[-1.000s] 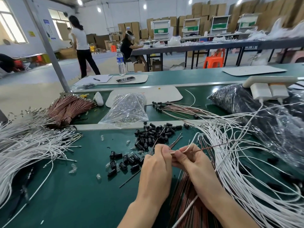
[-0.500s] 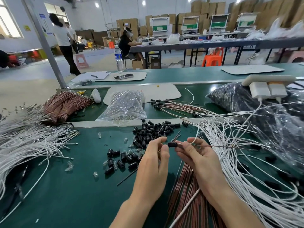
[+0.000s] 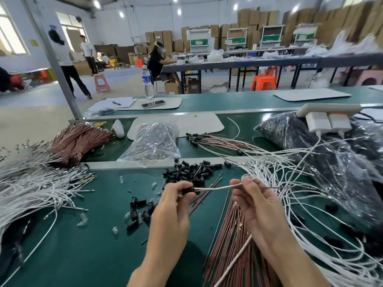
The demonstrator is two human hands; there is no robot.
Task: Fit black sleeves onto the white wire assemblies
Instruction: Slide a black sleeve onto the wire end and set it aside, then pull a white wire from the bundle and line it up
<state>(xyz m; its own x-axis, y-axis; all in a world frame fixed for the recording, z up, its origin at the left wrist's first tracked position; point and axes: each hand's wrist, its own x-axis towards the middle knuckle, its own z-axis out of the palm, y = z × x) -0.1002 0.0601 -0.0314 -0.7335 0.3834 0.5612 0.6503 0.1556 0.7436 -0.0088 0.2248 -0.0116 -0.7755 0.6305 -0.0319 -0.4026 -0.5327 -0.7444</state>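
Black sleeve (image 3: 187,190) in left hand (image 3: 174,208), white wire (image 3: 217,187) in right hand (image 3: 257,204), above mat (image 3: 93,245).

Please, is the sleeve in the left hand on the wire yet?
On: the white wire enters the black sleeve the left hand pinches.

The left grip (image 3: 174,206) pinches a black sleeve (image 3: 187,190) at the end of a white wire (image 3: 217,187). The right grip (image 3: 259,204) pinches the same wire further along, so it spans between them above the green desk (image 3: 83,245). Just behind lies a sleeve heap (image 3: 190,172), with stray sleeves (image 3: 141,206) left of the left grip. A left wire pile (image 3: 31,187) and a right wire pile (image 3: 300,183) spread over the desk. Brown wires (image 3: 234,235) lie under the right grip. Further back sit a clear bag (image 3: 153,141), a brown bundle (image 3: 80,139), a dark bag (image 3: 331,154) and a bottle (image 3: 147,83).
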